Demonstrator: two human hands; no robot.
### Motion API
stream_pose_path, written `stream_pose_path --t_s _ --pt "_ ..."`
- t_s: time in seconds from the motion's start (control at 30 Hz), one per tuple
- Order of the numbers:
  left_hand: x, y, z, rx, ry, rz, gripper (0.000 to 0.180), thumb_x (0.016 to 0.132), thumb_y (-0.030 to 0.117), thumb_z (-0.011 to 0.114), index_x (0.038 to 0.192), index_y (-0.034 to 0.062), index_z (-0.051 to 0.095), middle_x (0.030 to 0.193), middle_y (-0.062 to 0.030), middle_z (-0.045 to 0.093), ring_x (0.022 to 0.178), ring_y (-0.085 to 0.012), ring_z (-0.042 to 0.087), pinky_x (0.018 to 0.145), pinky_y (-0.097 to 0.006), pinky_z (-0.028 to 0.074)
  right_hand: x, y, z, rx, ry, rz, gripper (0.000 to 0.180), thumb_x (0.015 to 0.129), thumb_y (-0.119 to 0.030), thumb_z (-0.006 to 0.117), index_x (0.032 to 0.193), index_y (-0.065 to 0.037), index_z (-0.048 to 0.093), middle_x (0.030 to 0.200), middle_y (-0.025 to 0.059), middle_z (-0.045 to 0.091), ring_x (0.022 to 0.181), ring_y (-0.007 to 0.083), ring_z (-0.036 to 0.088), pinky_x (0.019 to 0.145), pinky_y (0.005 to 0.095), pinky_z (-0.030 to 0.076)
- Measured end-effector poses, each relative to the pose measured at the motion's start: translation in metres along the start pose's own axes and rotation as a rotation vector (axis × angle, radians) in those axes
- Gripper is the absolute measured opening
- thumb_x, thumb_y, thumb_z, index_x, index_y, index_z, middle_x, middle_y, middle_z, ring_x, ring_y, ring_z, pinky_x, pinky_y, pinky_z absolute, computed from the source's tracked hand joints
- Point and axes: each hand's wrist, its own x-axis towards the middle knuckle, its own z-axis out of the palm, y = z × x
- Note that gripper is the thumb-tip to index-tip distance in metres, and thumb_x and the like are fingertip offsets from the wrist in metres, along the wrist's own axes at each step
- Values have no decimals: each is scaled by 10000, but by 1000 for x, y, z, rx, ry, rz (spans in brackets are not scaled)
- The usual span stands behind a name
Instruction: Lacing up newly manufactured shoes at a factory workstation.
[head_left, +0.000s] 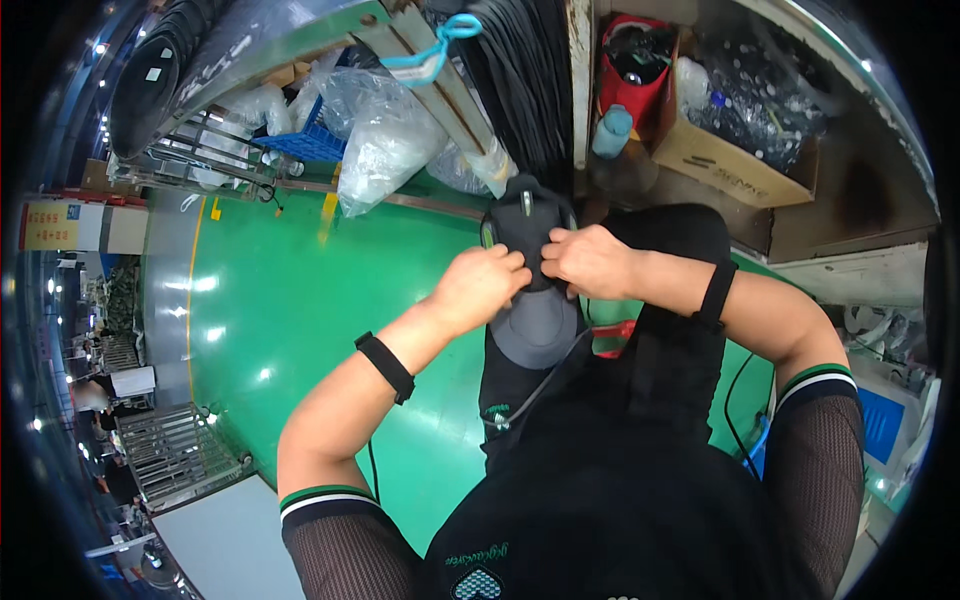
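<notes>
Over my lap lies a long black-and-grey piece (528, 235) with a rounded grey end (537, 330) and green-edged slots near its far end; its exact kind I cannot make out. My left hand (482, 284) has its fingers curled and pressed on the left side of this piece. From the other side my right hand (592, 262) pinches its edge with bent fingers. Both fingertips sit close together at the piece's middle, and whatever small part may be between them is hidden. A thin grey cable (545, 382) runs beside the grey end. Something red (613, 338) lies just right of it.
Ahead hang long black strips (520, 80) next to a metal frame with a blue hook (440, 52). An open cardboard box (735, 172) of plastic-wrapped parts and a bottle (612, 130) stand at far right. Clear bags (390, 140) lie far left; a metal trolley (175, 455) stands left.
</notes>
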Motion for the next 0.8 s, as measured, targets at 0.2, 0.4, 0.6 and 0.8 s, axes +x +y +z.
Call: stream_pose_path --t_s 0.2,0.4,0.6,0.8 --pt "1 -5 -1 -76 219 -159 226 679 246 759 822 108 650 790 -21 558 818 -207 577 706 -377 452 -13 15 -9 186 153 125 246 660 -264 800 791 -96 678 814 4 610 902 204 595 708 343 525" --pt "10 -20 4 -268 140 -158 205 718 238 753 799 72 665 796 -56 573 840 -256 586 743 -392 456 -11 11 -7 176 209 146 208 709 -262 763 789 -92 674 833 -7 614 909 202 596 694 357 518" --pt "22 -29 -1 -588 65 -229 116 770 160 705 791 50 678 822 -87 598 864 -293 596 767 -414 476 -12 16 0 255 206 272 167 722 -240 755 787 -108 675 841 -3 624 915 224 600 698 375 515" --pt "25 -11 15 -410 126 -227 80 764 126 673 731 53 674 800 -88 608 852 -293 606 750 -421 484 18 17 6 225 -219 513 115 797 -223 694 814 -115 730 885 26 643 987 262 586 805 384 502"
